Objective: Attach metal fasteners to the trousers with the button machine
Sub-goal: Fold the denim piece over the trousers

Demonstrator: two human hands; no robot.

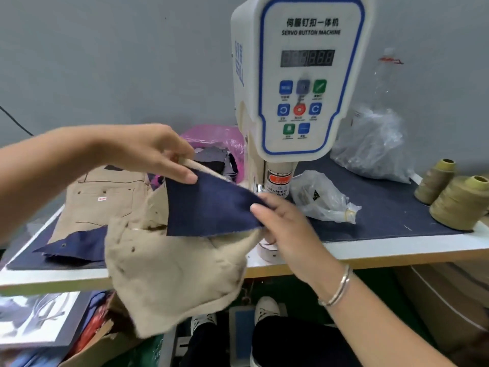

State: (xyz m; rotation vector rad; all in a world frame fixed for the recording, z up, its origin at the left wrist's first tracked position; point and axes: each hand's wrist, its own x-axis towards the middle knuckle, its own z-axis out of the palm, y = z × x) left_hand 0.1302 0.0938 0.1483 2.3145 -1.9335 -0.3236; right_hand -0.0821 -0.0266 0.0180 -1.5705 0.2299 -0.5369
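Beige trousers [169, 271] with a navy blue lining flap [209, 205] hang in front of the white servo button machine [304, 75]. My left hand [153, 152] pinches the upper left corner of the flap and the beige waistband edge. My right hand [285, 223] pinches the flap's right corner, close to the machine's punch head [277, 181]. The die under the punch is mostly hidden by cloth and my right hand. A second pair of beige trousers [105, 197] with small metal fasteners lies flat on the table to the left.
On the dark blue table mat [383, 207] lie a small clear bag of parts [322, 200], a large crumpled plastic bag [370, 144] and two olive thread cones [455, 197]. A pink bag [214, 136] sits behind the machine. A foot pedal [240, 332] and shoes show below.
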